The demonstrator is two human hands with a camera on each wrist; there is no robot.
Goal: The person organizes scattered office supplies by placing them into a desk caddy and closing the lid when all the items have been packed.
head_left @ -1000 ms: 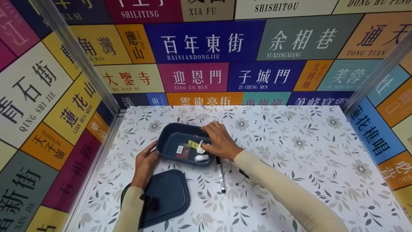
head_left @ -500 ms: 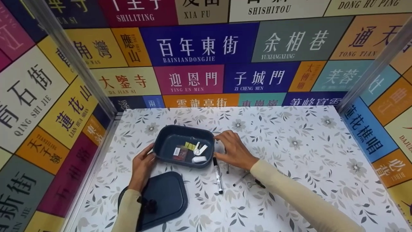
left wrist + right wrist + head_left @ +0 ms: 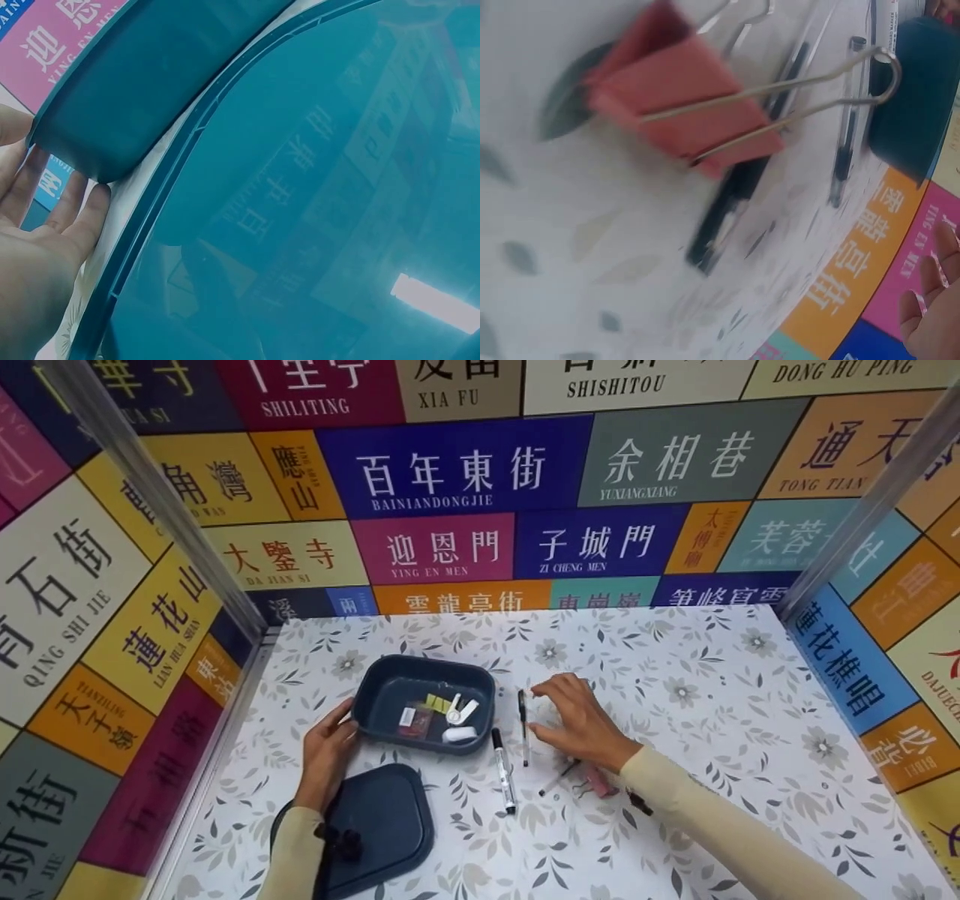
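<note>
My left hand [image 3: 330,750] rests against the left end of a dark blue lidless box [image 3: 390,737], fingertips along its outer wall and thumb at the rim [image 3: 45,112]. Inside lie a white two-armed item with a round hub [image 3: 456,714], a white rounded piece [image 3: 459,733], yellow-green strips [image 3: 438,703] and a small reddish packet [image 3: 412,723]. Holding nothing, my right hand [image 3: 585,720] hovers right of the box, its thumb and fingers spread beside a slim black-capped pen [image 3: 523,727]. A pink binder clip [image 3: 690,105] lies under the right wrist.
The box's dark blue lid [image 3: 386,825] lies under the left forearm. A black-and-white marker [image 3: 505,776] stretches in front of the box. Another pen [image 3: 559,778] and a dark item [image 3: 640,804] sit beneath the right forearm. Sign-printed walls [image 3: 450,547] enclose the table.
My right hand has let go of the white two-armed item in the box and moved out to the right, above the pens. The left hand keeps its place at the box.
</note>
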